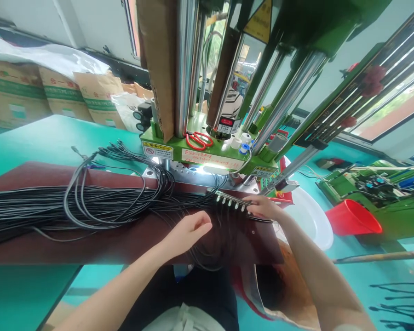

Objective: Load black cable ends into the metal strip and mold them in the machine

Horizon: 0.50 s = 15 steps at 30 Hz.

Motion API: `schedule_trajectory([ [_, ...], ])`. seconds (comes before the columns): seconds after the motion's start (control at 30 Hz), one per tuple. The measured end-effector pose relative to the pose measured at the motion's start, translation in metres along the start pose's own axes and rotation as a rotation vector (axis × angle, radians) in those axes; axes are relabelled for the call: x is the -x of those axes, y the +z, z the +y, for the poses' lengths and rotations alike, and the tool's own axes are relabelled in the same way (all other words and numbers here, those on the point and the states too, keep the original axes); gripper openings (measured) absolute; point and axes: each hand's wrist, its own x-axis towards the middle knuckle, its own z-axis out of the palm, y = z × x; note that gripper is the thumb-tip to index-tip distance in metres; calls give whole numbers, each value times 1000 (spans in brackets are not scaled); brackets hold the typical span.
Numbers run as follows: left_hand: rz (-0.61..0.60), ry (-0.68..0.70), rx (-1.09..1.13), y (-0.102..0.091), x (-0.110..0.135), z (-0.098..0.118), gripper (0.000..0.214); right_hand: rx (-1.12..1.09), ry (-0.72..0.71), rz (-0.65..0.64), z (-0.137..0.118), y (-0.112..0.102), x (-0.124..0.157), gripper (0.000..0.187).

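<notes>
On the table (266,246), the right hand (265,208) grasps the strip (233,198) by its end, probably to steady it, while the left hand's fingers (207,225) curl nearby, whether holding anything I cannot tell

Just left of the red bucket (354,218) you have a white basin (326,235); behind the bucket stands green machinery (347,183), and nearer you, a wooden pole (382,257). Well to its left you have red-handled scissors (197,139) near small white rolls (246,137); farther left, paper sacks (60,94).
</notes>
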Motion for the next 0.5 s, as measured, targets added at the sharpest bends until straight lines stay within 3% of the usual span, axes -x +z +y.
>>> schedule_trajectory([
  [0.1,52,-4,-47,-11,9,-2,21,291,-229,-14,-14,-1,-41,32],
  [0.2,113,-26,-86,-22,17,-7,21,390,-349,46,-16,9,-68,30],
  [0.37,187,-26,-117,-41,17,-12,22,396,-427,130,-1,21,-80,34],
  [0.5,247,10,-174,-52,-7,-8,22,387,-467,241,13,26,-79,32],
])
